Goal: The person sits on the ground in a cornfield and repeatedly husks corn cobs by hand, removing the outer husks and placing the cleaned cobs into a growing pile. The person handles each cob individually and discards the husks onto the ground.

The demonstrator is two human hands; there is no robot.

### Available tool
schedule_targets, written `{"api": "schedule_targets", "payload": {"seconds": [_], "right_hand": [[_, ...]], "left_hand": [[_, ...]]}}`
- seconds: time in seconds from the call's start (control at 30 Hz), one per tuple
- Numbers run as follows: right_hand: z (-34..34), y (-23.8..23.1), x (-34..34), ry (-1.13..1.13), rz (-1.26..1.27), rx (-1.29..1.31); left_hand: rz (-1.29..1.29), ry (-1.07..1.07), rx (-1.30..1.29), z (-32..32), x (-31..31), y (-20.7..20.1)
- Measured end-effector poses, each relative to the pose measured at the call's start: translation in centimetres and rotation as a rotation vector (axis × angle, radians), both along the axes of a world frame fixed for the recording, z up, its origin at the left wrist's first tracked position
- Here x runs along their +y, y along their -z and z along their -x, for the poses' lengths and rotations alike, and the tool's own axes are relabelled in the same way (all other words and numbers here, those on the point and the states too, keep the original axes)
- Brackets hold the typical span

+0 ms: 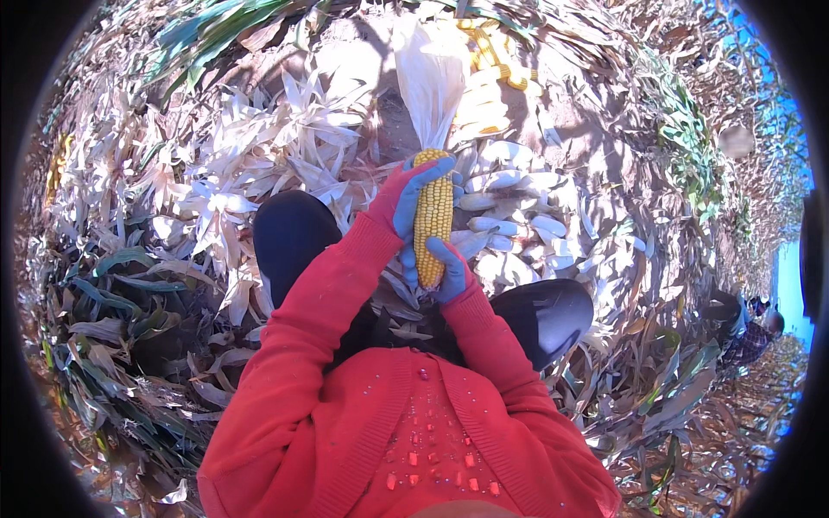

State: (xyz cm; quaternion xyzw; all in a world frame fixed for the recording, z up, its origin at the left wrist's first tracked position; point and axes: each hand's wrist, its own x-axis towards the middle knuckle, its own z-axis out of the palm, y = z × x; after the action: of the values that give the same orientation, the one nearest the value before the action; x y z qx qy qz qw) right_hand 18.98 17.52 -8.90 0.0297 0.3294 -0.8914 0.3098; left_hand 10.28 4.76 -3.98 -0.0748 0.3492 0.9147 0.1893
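A yellow ear of corn (pixel 433 216) stands nearly upright in the picture between my two gloved hands, its kernels bare. Pale husk (pixel 429 82) spreads out beyond its far end. My left hand (pixel 410 194) wraps the upper part of the ear from the left, fingers across the kernels. Around its near end my right hand (pixel 449 272) is closed, thumb against the side. Part of the fingers of both hands is hidden behind the ear.
Ears in pale husks (pixel 518 220) lie heaped right of my hands. Bare yellow ears (pixel 492 65) are piled farther off. Loose dry husks (pixel 224 190) cover the ground at left, and green leaves (pixel 220 34) lie at the far left. Another person (pixel 751 337) is at the right edge.
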Motion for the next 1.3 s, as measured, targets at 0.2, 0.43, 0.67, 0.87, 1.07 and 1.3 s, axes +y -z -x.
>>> {"api": "schedule_targets", "payload": {"seconds": [0.2, 0.43, 0.67, 0.87, 1.07, 1.3], "right_hand": [[-2.8, 2.6, -0.5, -0.160, 0.301, 0.053], [-1.7, 3.9, -1.5, 0.013, -0.446, 0.083], [-1.3, 3.5, 1.4, -0.314, 0.282, 0.085], [1.5, 6.9, 1.2, 0.045, -0.525, 0.172], [4.7, 2.3, 3.1, 0.513, -0.564, 0.239], [7.0, -3.6, 4.1, 0.807, -0.352, 0.416]], "left_hand": [[0.167, 0.036, 0.163, -1.6, -0.7, 1.1], [0.712, -0.406, 0.246, -1.7, -0.9, 4.7], [0.063, 0.056, 0.150, -5.0, -2.1, 2.4], [0.564, -0.220, 0.217, -4.1, -3.0, 7.1], [1.144, -0.252, 0.310, -3.8, -2.3, 9.6], [1.336, -0.294, 0.458, -3.9, -0.6, 12.2]]}}
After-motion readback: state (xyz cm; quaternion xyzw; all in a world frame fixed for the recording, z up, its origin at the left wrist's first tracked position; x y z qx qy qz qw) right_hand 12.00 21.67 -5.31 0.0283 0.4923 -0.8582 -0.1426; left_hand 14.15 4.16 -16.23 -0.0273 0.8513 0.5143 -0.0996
